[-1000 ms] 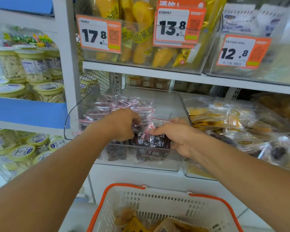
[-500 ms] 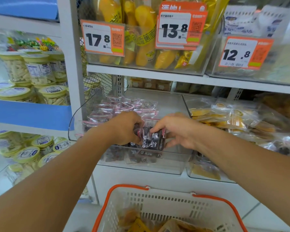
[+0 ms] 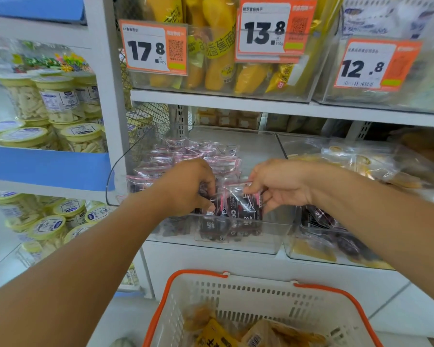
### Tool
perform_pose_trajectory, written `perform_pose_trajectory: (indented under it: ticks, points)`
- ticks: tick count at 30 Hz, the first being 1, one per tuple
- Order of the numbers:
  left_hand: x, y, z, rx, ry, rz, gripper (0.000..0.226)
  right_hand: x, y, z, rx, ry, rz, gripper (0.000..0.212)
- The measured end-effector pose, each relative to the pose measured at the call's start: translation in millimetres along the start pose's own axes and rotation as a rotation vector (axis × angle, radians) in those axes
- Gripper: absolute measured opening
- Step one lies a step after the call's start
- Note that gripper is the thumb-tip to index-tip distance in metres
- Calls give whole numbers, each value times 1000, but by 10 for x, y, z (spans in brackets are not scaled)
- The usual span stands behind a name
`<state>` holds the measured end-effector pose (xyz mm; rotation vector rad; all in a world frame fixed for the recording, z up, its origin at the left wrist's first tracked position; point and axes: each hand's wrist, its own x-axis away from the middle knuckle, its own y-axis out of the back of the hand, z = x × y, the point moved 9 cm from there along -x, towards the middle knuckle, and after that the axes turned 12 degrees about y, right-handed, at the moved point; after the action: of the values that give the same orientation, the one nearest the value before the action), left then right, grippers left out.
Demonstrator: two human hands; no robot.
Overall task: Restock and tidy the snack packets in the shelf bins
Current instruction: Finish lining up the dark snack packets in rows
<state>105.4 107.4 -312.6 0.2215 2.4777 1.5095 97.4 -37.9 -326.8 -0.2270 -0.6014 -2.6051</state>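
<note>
Currently both hands are in the clear shelf bin (image 3: 273,236) of dark snack packets (image 3: 186,156). Left hand (image 3: 186,186) has its fingers curled round a packet at the bin's front. Right hand (image 3: 278,184) pinches the top edge of an upright front packet (image 3: 243,206), other fingers loosely curled. Neighbouring bin (image 3: 311,256) holds yellow packets. Orange-rimmed basket (image 3: 236,296) sits below with yellow snack packs inside.
</note>
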Motion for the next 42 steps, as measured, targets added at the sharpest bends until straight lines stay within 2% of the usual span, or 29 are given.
perform_pose_trajectory:
  ticks: [4,7,11,16,21,25,29,32,35,38,40,42]
  points:
    - [8,-28,12,109,4,2,30,12,-37,13,-181,49,-2,28]
    - [2,-34,9,155,14,4,23,-1,-83,19,-197,52,-13,31]
    - [26,-38,-93,119,-3,7,23,-26,55,227,25,141,-92,22]
    - [65,-53,-182,150,-38,24,18,147,494,518,231,264,-310,38]
    - [19,-177,-217,100,-7,15,25,393,623,816,736,468,-529,13]
    - [-4,-173,-260,-10,4,-24,25,496,629,932,757,595,-651,11]
    - [-11,-171,-240,-177,-30,30,25,616,683,1074,823,817,-776,10]
    - [-32,-76,-112,-201,2,79,32,422,497,963,1061,828,-609,16]
    - [-14,0,-42,-233,28,95,36,87,400,707,1311,635,-407,31]
    - [8,-26,-141,-324,37,55,52,-234,522,503,1366,435,-286,32]
    - [11,-73,-210,-410,57,18,67,-474,579,411,1366,373,-217,28]
    - [-9,-109,-217,-387,74,8,78,-702,586,330,1364,303,-132,33]
